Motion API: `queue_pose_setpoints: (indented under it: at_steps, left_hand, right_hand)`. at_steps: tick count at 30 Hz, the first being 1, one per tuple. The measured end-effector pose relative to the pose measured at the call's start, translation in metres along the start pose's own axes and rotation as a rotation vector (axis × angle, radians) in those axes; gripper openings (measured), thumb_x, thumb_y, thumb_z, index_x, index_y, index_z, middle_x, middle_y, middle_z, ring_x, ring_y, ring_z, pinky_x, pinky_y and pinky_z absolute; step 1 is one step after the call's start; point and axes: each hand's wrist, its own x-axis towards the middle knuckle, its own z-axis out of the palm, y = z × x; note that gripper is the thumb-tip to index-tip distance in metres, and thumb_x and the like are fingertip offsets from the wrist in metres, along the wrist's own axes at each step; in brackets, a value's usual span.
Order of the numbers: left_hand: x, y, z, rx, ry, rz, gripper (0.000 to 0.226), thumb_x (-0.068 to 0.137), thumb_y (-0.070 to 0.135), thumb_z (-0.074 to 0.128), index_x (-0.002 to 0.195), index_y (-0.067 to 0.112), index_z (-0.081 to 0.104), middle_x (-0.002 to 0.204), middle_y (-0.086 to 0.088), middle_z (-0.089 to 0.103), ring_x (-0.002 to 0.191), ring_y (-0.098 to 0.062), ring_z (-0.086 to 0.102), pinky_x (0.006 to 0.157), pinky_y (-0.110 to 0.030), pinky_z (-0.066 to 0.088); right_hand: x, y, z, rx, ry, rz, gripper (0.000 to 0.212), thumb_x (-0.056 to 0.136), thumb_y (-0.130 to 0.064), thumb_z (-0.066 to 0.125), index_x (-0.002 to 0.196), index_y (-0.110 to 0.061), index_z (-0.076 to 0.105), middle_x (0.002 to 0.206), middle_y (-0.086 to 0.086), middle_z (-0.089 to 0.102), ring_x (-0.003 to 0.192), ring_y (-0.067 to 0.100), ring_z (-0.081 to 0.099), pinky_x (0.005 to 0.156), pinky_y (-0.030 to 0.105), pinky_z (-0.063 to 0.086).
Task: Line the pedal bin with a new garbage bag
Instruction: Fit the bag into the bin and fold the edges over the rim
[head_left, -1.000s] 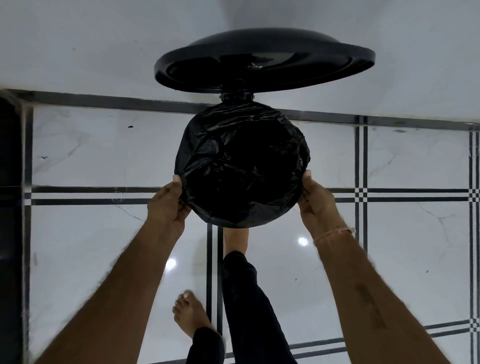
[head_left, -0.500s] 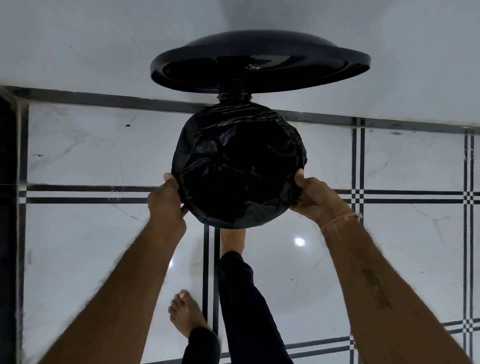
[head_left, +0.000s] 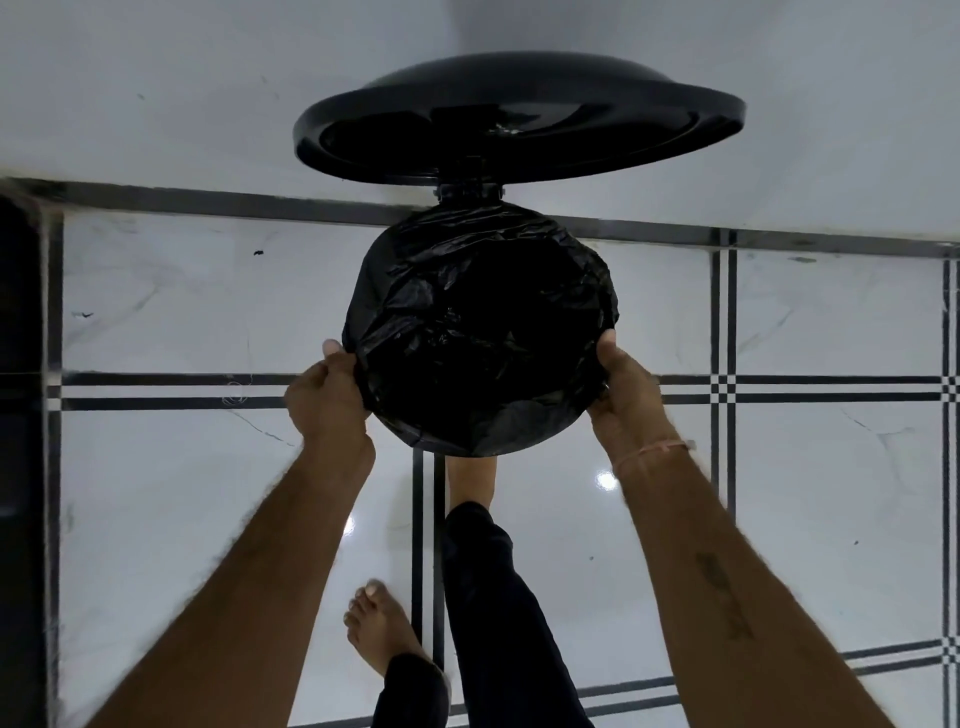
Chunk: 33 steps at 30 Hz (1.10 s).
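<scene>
A black round pedal bin stands on the tiled floor against the wall, and its lid (head_left: 519, 119) is raised. A black garbage bag (head_left: 483, 332) is spread over the bin's mouth and folded down around the rim. My left hand (head_left: 324, 397) pinches the bag's edge at the rim's left side. My right hand (head_left: 626, 389) grips the bag at the rim's right side. One bare foot (head_left: 470, 480) is under the bin's front edge, where the pedal is hidden.
The white wall (head_left: 156, 78) rises right behind the bin. The glossy white floor tiles (head_left: 182, 493) carry black stripes. My other foot (head_left: 382, 631) stands further back. A dark object (head_left: 21, 415) runs along the left edge of view.
Both hands have slid a little along the rim while they hold the bag's edge. The left hand now pinches the folded plastic. The lid stays raised.
</scene>
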Motion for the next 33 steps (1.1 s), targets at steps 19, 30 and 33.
queue_pose_setpoints:
  at_steps: [19,30,33]
  left_hand:
    - [0.01,0.042,0.016,0.169,-0.191,0.106,0.035,0.096,0.038,0.059,0.076,0.009,0.058,0.067,0.001,0.05,0.064,-0.017,0.049,0.066,-0.036,0.049]
    - [0.036,0.062,0.034,0.241,-0.218,0.176,0.023,0.102,0.03,0.058,0.089,0.013,0.066,0.072,0.003,0.061,0.063,-0.011,0.055,0.059,-0.018,0.052]
    - [0.041,0.07,0.041,0.204,-0.256,0.141,0.019,0.102,0.022,0.056,0.09,0.012,0.067,0.073,0.003,0.063,0.061,-0.009,0.057,0.043,-0.01,0.043]
  right_hand:
    - [0.035,-0.039,0.023,-0.491,-0.008,-0.319,0.048,0.096,-0.046,0.062,0.072,-0.005,0.06,0.072,0.004,0.055,0.069,0.017,0.053,0.061,0.026,0.049]
    - [0.043,-0.058,0.041,-0.512,-0.117,-0.337,0.038,0.103,-0.04,0.057,0.081,-0.011,0.07,0.078,0.002,0.068,0.074,0.015,0.064,0.07,0.028,0.057]
    - [0.045,-0.062,0.05,-0.502,-0.172,-0.262,0.046,0.1,-0.049,0.059,0.098,-0.005,0.072,0.1,0.01,0.075,0.092,0.022,0.073,0.089,0.044,0.063]
